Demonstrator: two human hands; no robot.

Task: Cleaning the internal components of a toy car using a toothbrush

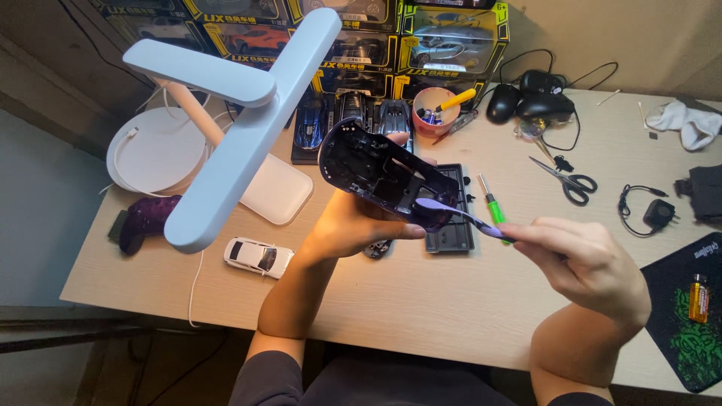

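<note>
- The left hand [350,225] holds a dark purple plastic toy-car body shell [387,177] from beneath, hollow underside turned up towards the camera, raised above the middle of the pale wooden desk [421,301].
- The right hand [587,263] pinches a thin lilac plastic pry stick [459,214] between thumb and fingertips; the stick's flat tip lies on the shell's near right edge.
- To do this well, I judge the shell should be gripped firmly by its sides and the stick kept shallow, pressed gently so thin plastic does not crack.
- Just behind the shell lie a black parts tray [451,233] and a green-handled screwdriver [494,209].
- A small white toy car [258,256] sits near left, under the white T-shaped desk lamp [233,113].
- Black-handled scissors [565,180] lie far right.
</note>
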